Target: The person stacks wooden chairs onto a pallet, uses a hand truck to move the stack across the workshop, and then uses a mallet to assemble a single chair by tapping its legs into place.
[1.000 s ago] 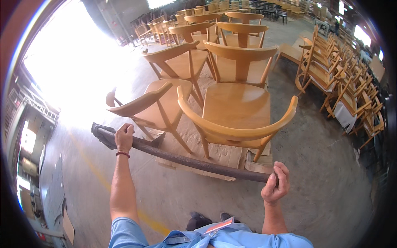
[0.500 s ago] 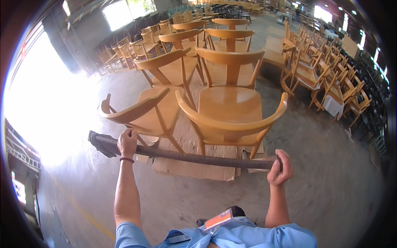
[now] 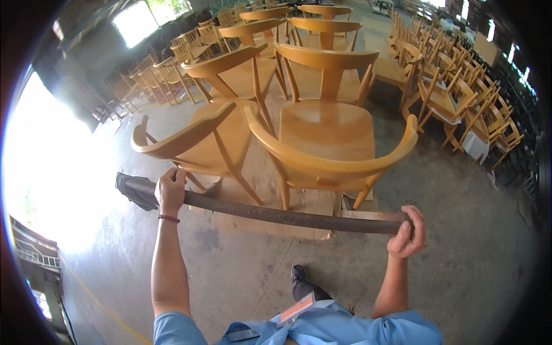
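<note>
Both my hands grip a long dark brown pole (image 3: 276, 215) that lies level across my front. Toward its left end my left hand (image 3: 171, 191) is closed around it, a dark red bead bracelet on the wrist. Beyond that hand, crumpled dark grey material (image 3: 133, 190) covers the pole's tip. At the opposite end, the fingers of my right hand (image 3: 407, 234) wrap the pole. Just past the pole stand two light wooden chairs: a right one (image 3: 332, 170) with a wide curved back and a left one (image 3: 184, 138) turned at an angle.
More wooden chairs (image 3: 329, 56) stand in two rows behind these. Flattened cardboard (image 3: 253, 226) lies under the nearest ones. Stacked chairs (image 3: 443, 106) crowd the right side, and others (image 3: 167, 75) stand far left. My shoe (image 3: 298, 275) is on the concrete floor (image 3: 230, 276).
The pole stays in both hands, now reaching a little farther right with my right hand. The near chairs appear larger and closer, and my shoe has come into sight.
</note>
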Demonstrator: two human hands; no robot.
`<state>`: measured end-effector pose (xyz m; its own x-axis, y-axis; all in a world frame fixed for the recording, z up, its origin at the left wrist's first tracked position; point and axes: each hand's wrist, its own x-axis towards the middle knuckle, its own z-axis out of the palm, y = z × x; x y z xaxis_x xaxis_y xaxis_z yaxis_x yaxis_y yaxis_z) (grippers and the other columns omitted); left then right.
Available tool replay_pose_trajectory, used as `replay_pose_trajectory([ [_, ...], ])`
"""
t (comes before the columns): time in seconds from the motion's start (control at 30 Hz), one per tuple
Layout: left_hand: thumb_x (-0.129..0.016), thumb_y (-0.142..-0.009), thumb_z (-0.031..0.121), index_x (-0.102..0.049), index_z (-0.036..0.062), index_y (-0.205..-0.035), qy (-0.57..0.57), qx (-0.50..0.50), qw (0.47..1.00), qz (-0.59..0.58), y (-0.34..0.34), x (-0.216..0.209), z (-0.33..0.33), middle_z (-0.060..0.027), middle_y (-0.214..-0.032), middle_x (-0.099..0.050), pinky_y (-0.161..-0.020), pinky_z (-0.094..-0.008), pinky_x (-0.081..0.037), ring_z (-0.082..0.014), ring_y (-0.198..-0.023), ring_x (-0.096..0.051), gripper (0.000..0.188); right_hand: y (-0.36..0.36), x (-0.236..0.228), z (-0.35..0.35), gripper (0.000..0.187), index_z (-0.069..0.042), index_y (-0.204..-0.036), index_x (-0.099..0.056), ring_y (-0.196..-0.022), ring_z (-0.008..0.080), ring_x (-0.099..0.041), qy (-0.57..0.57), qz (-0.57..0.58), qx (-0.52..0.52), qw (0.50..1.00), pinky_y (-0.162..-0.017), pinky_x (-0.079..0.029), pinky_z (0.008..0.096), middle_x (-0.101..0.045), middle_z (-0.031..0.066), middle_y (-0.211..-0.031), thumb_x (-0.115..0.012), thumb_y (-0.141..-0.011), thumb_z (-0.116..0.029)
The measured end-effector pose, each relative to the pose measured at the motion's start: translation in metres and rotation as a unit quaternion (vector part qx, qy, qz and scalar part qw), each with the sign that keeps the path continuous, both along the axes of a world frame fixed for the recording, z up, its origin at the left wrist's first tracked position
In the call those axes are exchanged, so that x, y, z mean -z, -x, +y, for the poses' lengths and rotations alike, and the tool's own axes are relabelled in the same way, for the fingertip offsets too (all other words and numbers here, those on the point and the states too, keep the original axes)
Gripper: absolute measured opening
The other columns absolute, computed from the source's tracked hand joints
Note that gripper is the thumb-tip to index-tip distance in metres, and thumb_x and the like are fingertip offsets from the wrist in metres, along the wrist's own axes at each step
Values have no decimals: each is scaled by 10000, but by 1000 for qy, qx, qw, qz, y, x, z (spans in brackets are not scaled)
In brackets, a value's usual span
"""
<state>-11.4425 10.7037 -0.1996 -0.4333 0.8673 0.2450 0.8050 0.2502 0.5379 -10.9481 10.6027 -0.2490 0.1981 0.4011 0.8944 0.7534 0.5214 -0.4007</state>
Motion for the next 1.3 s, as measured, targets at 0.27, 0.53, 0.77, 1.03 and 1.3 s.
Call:
replay_pose_trajectory([
  [0.27, -535, -828, 310, -686, 77, -812, -53, 3, 998, -43, -29, 8, 89, -83, -647, -635, -635, -349, -470, -247, -635, -626, 278, -26, 1, 95, 236, 51, -949, -611, -760, 268, -640, 34, 26, -4, 999, -650, -519, 324, -646, 173, -885, -477, -841, -110],
  [0.53, -548, -814, 287, -672, 78, -831, -117, -6, 993, 4, -75, 3, 196, -148, -750, -649, -672, -412, -483, -347, -722, -624, 243, -73, 4, 215, 240, 44, -961, -611, -799, 212, -624, 55, 125, -35, 990, -703, -511, 314, -639, 130, -930, -422, -840, -40],
  [0.77, -562, -792, 275, -687, 103, -829, -114, -5, 993, 0, -158, 36, 284, -173, -742, -656, -803, -442, -458, -351, -740, -626, 216, -150, 41, 300, 232, 47, -962, -609, -832, 203, -609, 91, 170, 32, 981, -778, -497, 314, -635, 98, -910, -414, -861, -29],
  [1.03, -549, -796, 255, -677, 91, -804, -101, 34, 994, -16, -158, 51, 370, -168, -720, -651, -792, -437, -454, -359, -733, -615, 208, -141, 55, 387, 221, 44, -922, -623, -854, 203, -608, 132, 220, 112, 960, -811, -465, 307, -648, 87, -875, -451, -864, -81],
  [1.3, -539, -812, 301, -671, 75, -811, -109, 2, 994, 0, -92, 33, 440, -154, -762, -654, -698, -430, -480, -361, -760, -624, 263, -77, 47, 449, 217, 57, -936, -626, -843, 202, -606, 71, 253, 50, 964, -779, -475, 307, -648, 104, -903, -445, -860, -38],
])
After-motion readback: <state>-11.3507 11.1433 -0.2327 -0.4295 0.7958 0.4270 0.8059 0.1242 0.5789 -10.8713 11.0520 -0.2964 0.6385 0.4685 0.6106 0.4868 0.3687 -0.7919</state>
